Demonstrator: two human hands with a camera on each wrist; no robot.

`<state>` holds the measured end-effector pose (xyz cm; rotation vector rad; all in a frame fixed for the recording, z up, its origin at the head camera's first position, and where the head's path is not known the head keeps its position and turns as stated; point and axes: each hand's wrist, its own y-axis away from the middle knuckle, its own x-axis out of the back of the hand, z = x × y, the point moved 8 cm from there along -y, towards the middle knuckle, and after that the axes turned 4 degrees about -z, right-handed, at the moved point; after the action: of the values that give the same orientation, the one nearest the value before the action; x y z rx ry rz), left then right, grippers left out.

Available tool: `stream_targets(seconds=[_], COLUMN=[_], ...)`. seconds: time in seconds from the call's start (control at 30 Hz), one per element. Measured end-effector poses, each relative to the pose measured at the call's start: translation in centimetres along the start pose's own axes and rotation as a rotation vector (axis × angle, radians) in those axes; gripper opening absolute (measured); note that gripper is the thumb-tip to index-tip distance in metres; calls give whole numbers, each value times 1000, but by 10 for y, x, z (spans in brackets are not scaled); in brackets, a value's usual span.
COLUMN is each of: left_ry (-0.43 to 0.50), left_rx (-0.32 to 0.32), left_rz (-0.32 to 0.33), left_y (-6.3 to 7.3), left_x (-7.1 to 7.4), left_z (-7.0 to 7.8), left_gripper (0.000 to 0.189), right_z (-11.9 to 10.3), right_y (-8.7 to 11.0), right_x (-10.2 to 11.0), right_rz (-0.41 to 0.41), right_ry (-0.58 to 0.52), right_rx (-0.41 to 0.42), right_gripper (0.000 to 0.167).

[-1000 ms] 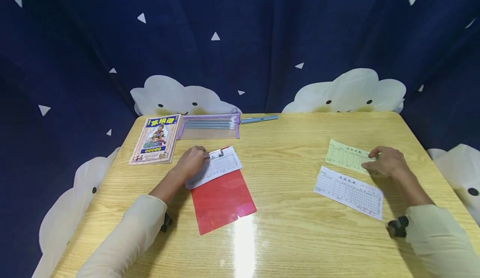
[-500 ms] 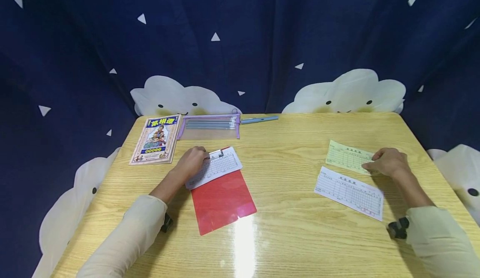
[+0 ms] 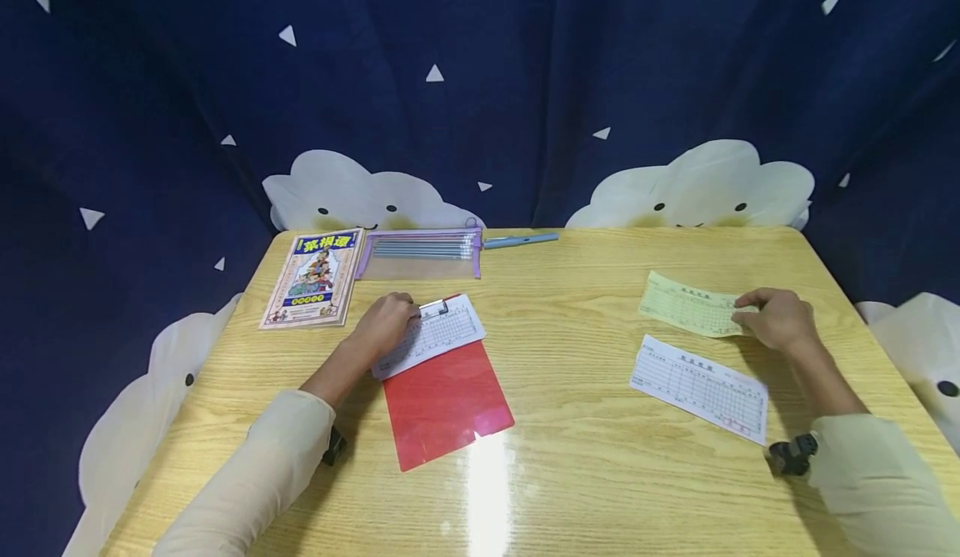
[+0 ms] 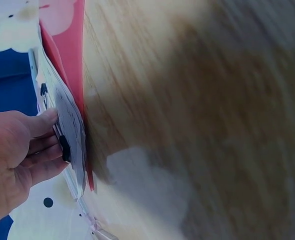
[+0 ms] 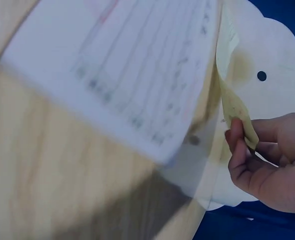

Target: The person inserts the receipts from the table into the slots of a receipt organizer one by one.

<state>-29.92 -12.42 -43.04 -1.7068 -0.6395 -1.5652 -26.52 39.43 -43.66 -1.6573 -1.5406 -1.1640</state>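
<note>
On the left, my left hand [image 3: 384, 325] holds the metal clip [image 3: 432, 310] at the top of a red clipboard [image 3: 450, 407]. In the left wrist view the thumb and fingers [image 4: 46, 156] are at the clip's black-tipped ends. White printed forms [image 3: 450, 329] lie under the clip on the board's upper half. Over on the right, my right hand [image 3: 780, 319] pinches the right end of a green printed form [image 3: 686, 305] between thumb and fingers, and the form bends up from the table in the right wrist view. A white printed form [image 3: 697, 386] lies just nearer.
At the back left lies a booklet [image 3: 313, 278]. Beside it are a clear pencil pouch [image 3: 420, 267] with purple edging and a blue pen [image 3: 521, 240]. A dark blue curtain [image 3: 510, 82] hangs behind the wooden table [image 3: 570, 457].
My right hand has taken up the green form and shifted it slightly left and away, apart from the white form. The left hand stays at the clip.
</note>
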Motion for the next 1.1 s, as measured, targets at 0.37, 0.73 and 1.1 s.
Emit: stream_targets(seconds=[0.37,0.73,1.1], left_ry=[8,4,4], left_rx=[7,14,11], left_rz=[-2,-27,-25], left_y=[-2,-1,0], left_x=[1,-2,-1], left_z=[1,0,-1], left_gripper=[12,11,10], right_z=[-34,-119,-230], right_y=[-10,-4,29], right_x=[7,-13,-61], right_rz=[173,24,-216], right_ry=[-187,-322,-459], right_rx=[9,153,377], right_gripper=[41,38,26])
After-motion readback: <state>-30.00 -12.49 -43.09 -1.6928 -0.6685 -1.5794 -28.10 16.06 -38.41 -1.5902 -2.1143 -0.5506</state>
